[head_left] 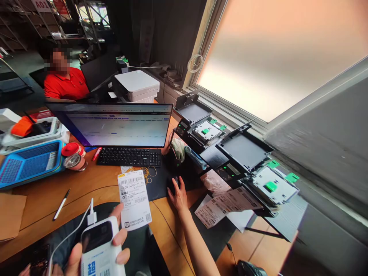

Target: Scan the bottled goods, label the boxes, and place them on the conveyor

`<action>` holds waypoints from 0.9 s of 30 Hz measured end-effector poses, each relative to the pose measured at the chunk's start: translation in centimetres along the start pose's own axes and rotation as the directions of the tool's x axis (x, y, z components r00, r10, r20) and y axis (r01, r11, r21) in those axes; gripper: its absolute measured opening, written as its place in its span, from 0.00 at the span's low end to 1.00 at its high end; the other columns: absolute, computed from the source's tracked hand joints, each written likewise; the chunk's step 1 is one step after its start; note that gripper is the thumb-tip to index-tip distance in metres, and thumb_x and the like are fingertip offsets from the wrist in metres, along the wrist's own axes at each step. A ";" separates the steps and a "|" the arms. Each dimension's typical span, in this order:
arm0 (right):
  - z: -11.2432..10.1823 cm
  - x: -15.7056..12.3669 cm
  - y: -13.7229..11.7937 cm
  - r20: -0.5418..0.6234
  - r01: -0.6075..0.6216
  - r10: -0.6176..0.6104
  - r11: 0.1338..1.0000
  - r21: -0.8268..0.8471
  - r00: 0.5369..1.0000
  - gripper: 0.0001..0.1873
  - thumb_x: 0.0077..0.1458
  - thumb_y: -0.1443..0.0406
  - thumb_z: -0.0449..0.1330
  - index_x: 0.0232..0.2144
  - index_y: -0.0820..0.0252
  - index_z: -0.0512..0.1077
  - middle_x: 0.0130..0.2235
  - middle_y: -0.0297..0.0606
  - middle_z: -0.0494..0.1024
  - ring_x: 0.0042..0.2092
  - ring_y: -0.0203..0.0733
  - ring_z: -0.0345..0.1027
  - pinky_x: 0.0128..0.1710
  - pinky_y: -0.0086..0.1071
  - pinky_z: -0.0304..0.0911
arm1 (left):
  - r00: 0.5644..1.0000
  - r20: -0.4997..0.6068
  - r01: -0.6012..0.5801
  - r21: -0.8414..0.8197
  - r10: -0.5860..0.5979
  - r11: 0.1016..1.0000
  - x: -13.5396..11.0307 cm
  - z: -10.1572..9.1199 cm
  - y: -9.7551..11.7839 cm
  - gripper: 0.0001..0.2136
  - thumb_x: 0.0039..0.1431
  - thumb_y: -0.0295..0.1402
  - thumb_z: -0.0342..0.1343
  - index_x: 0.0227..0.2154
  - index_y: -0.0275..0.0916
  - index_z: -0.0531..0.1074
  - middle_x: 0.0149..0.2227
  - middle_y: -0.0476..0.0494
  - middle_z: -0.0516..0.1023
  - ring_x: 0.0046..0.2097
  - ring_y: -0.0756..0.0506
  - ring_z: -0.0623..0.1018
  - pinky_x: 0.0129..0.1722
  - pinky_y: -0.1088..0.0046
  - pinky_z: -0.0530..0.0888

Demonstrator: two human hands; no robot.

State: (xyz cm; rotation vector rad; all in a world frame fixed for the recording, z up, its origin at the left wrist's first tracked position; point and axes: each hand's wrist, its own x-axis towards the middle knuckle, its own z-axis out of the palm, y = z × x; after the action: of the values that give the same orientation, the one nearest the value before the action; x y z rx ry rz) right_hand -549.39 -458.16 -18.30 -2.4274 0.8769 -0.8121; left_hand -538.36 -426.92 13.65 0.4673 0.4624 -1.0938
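At the lower left, my left hand (pixel 122 235) is closed round a white power bank (pixel 100 249) with a dark display and blue print. A white charging cable (pixel 91 216) is plugged into its top end. A printed shipping label (pixel 134 199) with barcodes stands up by the fingertips of the same hand, apparently pinched there. My right hand (pixel 178 195) rests on a dark computer mouse (pixel 176 179), which it mostly covers, on a black mat (pixel 161 184). Left of that hand are a black keyboard (pixel 129 157) and a lit monitor (pixel 115 126).
Two label printers (pixel 198 122) (pixel 250 168) with green tabs stand on a rack at the right. Printed sheets (pixel 227 205) lie below. Blue basket (pixel 31 161), jars (pixel 75 161) and a pen (pixel 61 204) are left. A person in red (pixel 67 84) sits behind the monitor.
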 end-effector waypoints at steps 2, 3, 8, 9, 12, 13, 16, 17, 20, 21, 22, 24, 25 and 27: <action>0.0 0.0 0.0 -0.001 0.003 -0.003 1.000 0.006 1.000 0.29 0.65 0.58 0.59 0.66 0.53 0.66 0.73 0.54 0.54 0.69 0.60 0.63 0.62 0.55 0.71 | 0.999 0.028 -0.016 -0.005 0.016 1.000 0.1 -0.4 -0.1 0.47 0.41 0.47 0.76 0.66 0.53 0.66 0.37 0.44 0.77 0.32 0.46 0.75 0.34 0.68 0.76; 0.0 -0.1 0.0 -0.003 0.003 -0.003 1.000 0.005 1.000 0.28 0.65 0.58 0.58 0.65 0.53 0.66 0.72 0.54 0.56 0.68 0.59 0.64 0.61 0.54 0.72 | 0.998 0.049 -0.025 -0.008 0.026 1.000 0.2 -0.6 -0.2 0.46 0.43 0.47 0.76 0.66 0.52 0.66 0.38 0.44 0.77 0.33 0.46 0.75 0.35 0.69 0.76; 0.5 -0.3 0.9 -0.006 0.033 -0.033 0.999 0.001 0.999 0.24 0.66 0.60 0.56 0.63 0.55 0.69 0.69 0.55 0.60 0.66 0.58 0.66 0.59 0.54 0.74 | 0.978 0.207 -0.019 0.003 0.018 1.000 1.1 -1.6 -1.3 0.39 0.53 0.50 0.68 0.67 0.47 0.67 0.41 0.41 0.78 0.37 0.45 0.77 0.34 0.70 0.76; 0.6 -0.3 1.1 -0.003 0.047 -0.047 0.999 0.004 0.999 0.24 0.66 0.60 0.56 0.63 0.55 0.68 0.69 0.55 0.61 0.66 0.58 0.66 0.59 0.55 0.74 | 0.970 0.244 -0.005 0.001 0.005 1.000 1.3 -1.9 -1.5 0.37 0.54 0.51 0.67 0.66 0.48 0.67 0.42 0.41 0.78 0.37 0.44 0.78 0.33 0.71 0.76; 0.6 -0.4 1.5 0.017 0.098 -0.098 0.995 0.012 0.995 0.24 0.66 0.60 0.56 0.63 0.54 0.69 0.68 0.54 0.61 0.65 0.58 0.66 0.58 0.56 0.74 | 0.950 0.309 -0.028 -0.027 0.035 0.999 1.8 -2.9 -2.0 0.31 0.58 0.50 0.64 0.64 0.52 0.70 0.43 0.41 0.80 0.38 0.43 0.79 0.33 0.70 0.77; 0.6 -0.4 1.6 0.028 0.116 -0.116 0.993 0.013 0.993 0.24 0.66 0.60 0.56 0.63 0.53 0.68 0.68 0.54 0.61 0.65 0.58 0.66 0.58 0.56 0.74 | 0.947 0.313 -0.064 -0.044 0.075 0.997 1.8 -3.3 -2.0 0.28 0.60 0.50 0.62 0.63 0.53 0.72 0.42 0.41 0.81 0.39 0.42 0.80 0.34 0.68 0.78; 0.4 -0.4 1.7 0.055 0.154 -0.155 0.988 0.016 0.986 0.25 0.65 0.60 0.57 0.63 0.54 0.68 0.67 0.54 0.62 0.64 0.58 0.67 0.57 0.56 0.74 | 0.929 0.310 -0.180 -0.100 0.203 0.979 1.2 -4.7 -1.0 0.18 0.62 0.49 0.59 0.52 0.57 0.81 0.38 0.41 0.83 0.44 0.37 0.81 0.35 0.62 0.80; 0.4 -0.4 1.7 0.061 0.160 -0.161 0.987 0.016 0.985 0.26 0.65 0.60 0.58 0.64 0.54 0.67 0.67 0.54 0.62 0.63 0.58 0.67 0.57 0.56 0.74 | 0.916 0.320 -0.211 -0.123 0.240 0.970 0.8 -5.2 -0.6 0.14 0.61 0.48 0.59 0.47 0.58 0.83 0.36 0.42 0.83 0.45 0.36 0.81 0.36 0.61 0.80; 0.2 -0.3 1.7 0.063 0.170 -0.169 0.986 -0.001 0.984 0.26 0.65 0.59 0.59 0.63 0.54 0.68 0.66 0.54 0.63 0.62 0.59 0.68 0.56 0.57 0.74 | 0.867 0.374 -0.278 -0.189 0.331 0.942 0.3 -5.8 0.2 0.12 0.61 0.45 0.58 0.35 0.55 0.86 0.33 0.44 0.83 0.47 0.36 0.83 0.37 0.63 0.79; 0.2 -0.3 1.7 0.061 0.172 -0.171 0.985 -0.008 0.983 0.26 0.64 0.59 0.59 0.63 0.54 0.68 0.65 0.55 0.63 0.62 0.59 0.68 0.56 0.57 0.74 | 0.857 0.391 -0.279 -0.195 0.335 0.940 0.3 -5.6 0.1 0.14 0.62 0.46 0.55 0.35 0.53 0.86 0.34 0.45 0.83 0.47 0.37 0.83 0.37 0.64 0.79; 0.2 -0.2 1.6 0.060 0.175 -0.174 0.984 -0.011 0.983 0.25 0.64 0.59 0.59 0.63 0.55 0.68 0.65 0.55 0.63 0.61 0.58 0.68 0.56 0.57 0.75 | 0.855 0.405 -0.269 -0.190 0.325 0.944 0.5 -5.3 -0.2 0.17 0.64 0.46 0.52 0.38 0.51 0.86 0.35 0.46 0.82 0.48 0.38 0.83 0.38 0.63 0.78; 0.1 -0.1 1.6 0.068 0.181 -0.180 0.983 -0.009 0.981 0.25 0.64 0.59 0.59 0.63 0.55 0.69 0.65 0.55 0.63 0.61 0.58 0.68 0.56 0.57 0.74 | 0.862 0.421 -0.233 -0.166 0.282 0.958 1.2 -4.4 -1.1 0.22 0.67 0.48 0.46 0.48 0.47 0.83 0.39 0.46 0.81 0.47 0.38 0.84 0.37 0.60 0.77; 0.1 -0.1 1.6 0.074 0.184 -0.184 0.983 -0.004 0.980 0.25 0.65 0.60 0.59 0.63 0.55 0.68 0.65 0.54 0.63 0.61 0.58 0.68 0.56 0.57 0.74 | 0.870 0.424 -0.207 -0.150 0.252 0.967 1.5 -3.8 -1.6 0.24 0.67 0.50 0.46 0.52 0.46 0.81 0.41 0.45 0.81 0.46 0.38 0.84 0.36 0.60 0.77; 0.0 -0.1 1.6 0.087 0.197 -0.196 0.980 0.006 0.977 0.25 0.65 0.60 0.59 0.63 0.54 0.68 0.65 0.54 0.62 0.62 0.58 0.68 0.56 0.57 0.74 | 0.888 0.420 -0.155 -0.115 0.189 0.981 2.0 -2.9 -2.4 0.26 0.63 0.52 0.53 0.57 0.45 0.78 0.43 0.41 0.82 0.41 0.39 0.84 0.34 0.63 0.79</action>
State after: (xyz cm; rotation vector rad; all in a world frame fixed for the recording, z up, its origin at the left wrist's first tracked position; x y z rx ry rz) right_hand -550.12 -459.21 -19.27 -2.5597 0.6125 -0.7670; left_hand -540.11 -427.66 9.86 0.1819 0.0703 -0.9666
